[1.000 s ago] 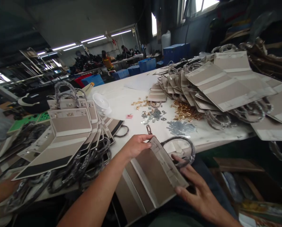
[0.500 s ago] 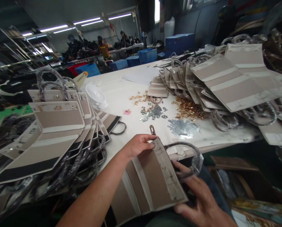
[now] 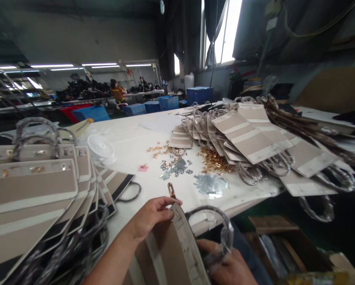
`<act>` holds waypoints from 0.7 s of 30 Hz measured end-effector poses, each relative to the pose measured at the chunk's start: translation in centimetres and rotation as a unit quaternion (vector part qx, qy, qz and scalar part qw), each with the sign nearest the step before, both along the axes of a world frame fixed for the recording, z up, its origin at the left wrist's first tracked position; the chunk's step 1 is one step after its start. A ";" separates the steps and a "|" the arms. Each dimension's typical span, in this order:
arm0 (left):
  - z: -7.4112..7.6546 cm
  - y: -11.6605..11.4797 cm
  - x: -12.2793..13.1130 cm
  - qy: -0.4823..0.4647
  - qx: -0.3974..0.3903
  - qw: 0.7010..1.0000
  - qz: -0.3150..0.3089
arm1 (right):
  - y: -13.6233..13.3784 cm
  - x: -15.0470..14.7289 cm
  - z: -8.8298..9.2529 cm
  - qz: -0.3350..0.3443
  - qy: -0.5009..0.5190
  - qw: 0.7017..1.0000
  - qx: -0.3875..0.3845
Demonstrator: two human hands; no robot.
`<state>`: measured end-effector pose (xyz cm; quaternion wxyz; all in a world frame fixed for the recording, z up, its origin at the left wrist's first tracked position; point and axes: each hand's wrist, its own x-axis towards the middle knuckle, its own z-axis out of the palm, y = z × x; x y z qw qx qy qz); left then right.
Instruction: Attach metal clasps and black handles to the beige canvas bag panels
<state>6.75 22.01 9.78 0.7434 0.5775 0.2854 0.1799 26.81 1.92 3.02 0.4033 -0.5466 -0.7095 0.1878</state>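
A stack (image 3: pixel 35 186) is leaning left of the left hand (image 3: pixel 152 217), which is pinching a bag (image 3: pixel 171 249); ahead, the table (image 3: pixel 132 146) is stretching toward bins (image 3: pixel 169 103); the right hand (image 3: pixel 229 263) is curling by the bag, hold unclear, a pile (image 3: pixel 249 138) lying beyond.

Legible text, labels, brands or numbers: none. Relative to the grip of the left hand (image 3: pixel 149 219) on the bag panel (image 3: pixel 170 243), possible marking surfaces are as follows. High to the right and far beyond the grip, a pale rectangular label (image 3: pixel 271 23) is visible (any print is too small to resolve). Low to the right, yellow wrapping (image 3: pixel 311 278) in the cardboard box (image 3: pixel 272 223) is blurred; lettering cannot be determined. Beyond the grip and to its left, the pink slip (image 3: pixel 140 169) is too small to check for characters.
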 end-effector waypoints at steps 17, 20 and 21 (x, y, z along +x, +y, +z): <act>2.7 -2.8 -2.5 -0.149 0.048 0.988 -0.014 | -4.4 0.1 5.4 0.087 -0.098 0.984 0.118; 2.8 -3.3 -2.4 -0.162 0.052 0.985 -0.019 | -4.4 0.2 6.6 0.121 -0.096 0.983 0.101; 2.9 -3.4 -2.4 -0.159 0.053 0.986 -0.019 | -4.3 0.2 6.9 0.126 -0.101 0.982 0.093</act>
